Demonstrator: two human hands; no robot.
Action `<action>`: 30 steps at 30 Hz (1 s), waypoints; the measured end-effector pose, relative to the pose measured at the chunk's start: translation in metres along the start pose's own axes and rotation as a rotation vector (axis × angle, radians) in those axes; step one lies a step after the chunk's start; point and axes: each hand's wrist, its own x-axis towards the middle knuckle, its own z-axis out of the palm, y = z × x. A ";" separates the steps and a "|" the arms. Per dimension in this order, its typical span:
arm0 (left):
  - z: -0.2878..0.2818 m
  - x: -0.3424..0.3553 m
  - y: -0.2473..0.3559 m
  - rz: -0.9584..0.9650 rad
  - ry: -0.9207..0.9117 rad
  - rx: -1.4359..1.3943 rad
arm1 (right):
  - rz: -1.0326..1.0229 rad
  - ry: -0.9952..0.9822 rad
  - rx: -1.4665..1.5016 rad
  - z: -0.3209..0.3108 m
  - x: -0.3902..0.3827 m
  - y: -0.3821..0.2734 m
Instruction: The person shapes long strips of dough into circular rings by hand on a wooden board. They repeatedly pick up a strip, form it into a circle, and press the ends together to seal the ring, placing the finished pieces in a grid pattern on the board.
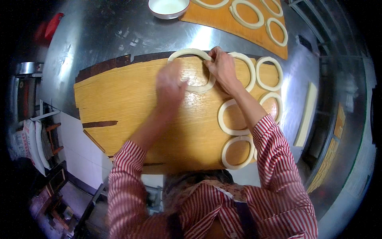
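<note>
A pale dough ring [191,51] lies near the far edge of a yellow wooden board [119,99]. My right hand [223,68] has its thumb and fingers closed on the ring's right side. On the opposite side, my left hand [170,81] is smeared by motion, with its thumb near the ring's lower left. Its grip is not clear. Several more rings lie to the right, among them one partly behind my right hand [252,71], a far-right ring [281,75], a middle ring [221,117] and a near ring [224,153]. My right forearm covers parts of some.
Beyond the board, a metal table [95,44] carries a white bowl [169,16] with a dark red rim. A second wooden board [223,16] holds several dough rings at the far right. A long pale strip [306,113] lies along the table's right side.
</note>
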 end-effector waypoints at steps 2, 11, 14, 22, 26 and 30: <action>0.000 0.025 -0.010 -0.230 0.097 0.048 | -0.037 0.032 0.134 -0.002 -0.002 -0.001; -0.054 0.063 -0.012 -0.502 0.077 -1.296 | 0.093 -0.197 0.838 -0.070 0.001 -0.021; -0.073 0.050 -0.032 -0.293 -0.041 -1.098 | -0.158 -0.166 0.565 -0.085 -0.022 -0.019; -0.024 0.057 -0.055 0.025 0.074 -0.253 | -0.076 -0.036 0.113 -0.034 -0.041 0.012; 0.008 0.088 -0.046 0.112 -0.034 -0.137 | -0.181 0.122 -0.174 -0.006 -0.020 -0.009; 0.022 0.101 -0.046 0.216 -0.096 -0.167 | -0.130 0.065 -0.234 0.010 -0.010 0.000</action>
